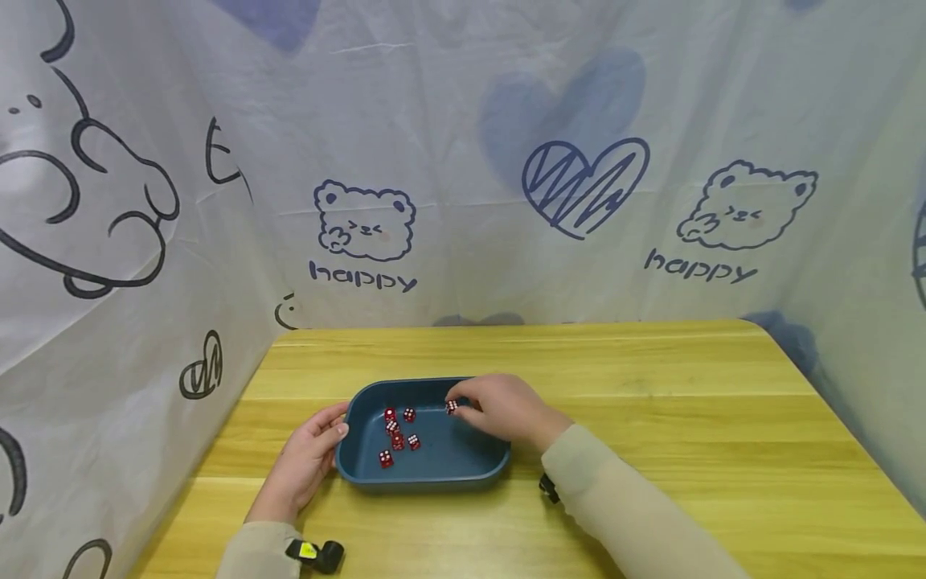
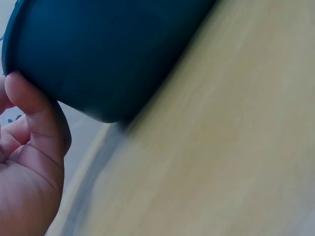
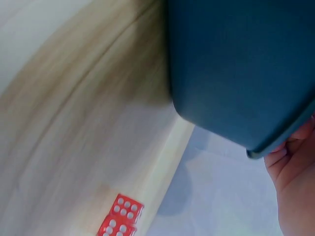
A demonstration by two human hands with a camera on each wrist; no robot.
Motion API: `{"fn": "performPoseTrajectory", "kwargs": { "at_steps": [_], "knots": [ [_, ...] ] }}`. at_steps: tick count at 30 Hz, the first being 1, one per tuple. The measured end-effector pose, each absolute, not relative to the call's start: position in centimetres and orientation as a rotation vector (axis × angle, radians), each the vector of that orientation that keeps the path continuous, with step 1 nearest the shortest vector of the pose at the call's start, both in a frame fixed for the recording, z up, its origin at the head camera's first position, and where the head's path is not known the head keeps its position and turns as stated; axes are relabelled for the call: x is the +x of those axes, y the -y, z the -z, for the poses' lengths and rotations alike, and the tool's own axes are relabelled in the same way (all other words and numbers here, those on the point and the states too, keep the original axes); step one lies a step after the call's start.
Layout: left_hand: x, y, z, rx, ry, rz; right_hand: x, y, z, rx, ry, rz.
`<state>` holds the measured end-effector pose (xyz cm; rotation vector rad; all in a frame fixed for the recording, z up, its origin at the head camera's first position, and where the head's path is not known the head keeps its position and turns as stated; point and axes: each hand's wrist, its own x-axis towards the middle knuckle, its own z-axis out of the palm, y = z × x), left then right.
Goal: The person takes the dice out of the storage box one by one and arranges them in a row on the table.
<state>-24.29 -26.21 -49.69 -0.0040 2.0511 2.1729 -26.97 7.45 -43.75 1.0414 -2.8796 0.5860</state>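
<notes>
A blue rounded rectangular tray sits on the table. My left hand grips its left end, the thumb at the rim; in the left wrist view the fingers touch the tray's outer wall. Several red dice with white pips lie in the tray's left half. Over the tray's right end, my right hand pinches a red die between thumb and fingers. The right wrist view has the fingers hidden behind the tray wall.
Two red dice lie close together on the wooden table in the right wrist view; the head view does not show them. A printed cloth hangs behind and beside the table. Each wrist wears a small black camera.
</notes>
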Motion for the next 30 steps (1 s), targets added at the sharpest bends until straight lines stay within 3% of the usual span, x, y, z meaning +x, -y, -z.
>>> {"fn": "performPoseTrajectory", "kwargs": {
  "at_steps": [30],
  "knots": [
    [-24.3,26.3,49.6,0.001,-2.054,-2.161,-27.0,-13.6,44.2,0.851,2.845,-0.657]
  ]
}}
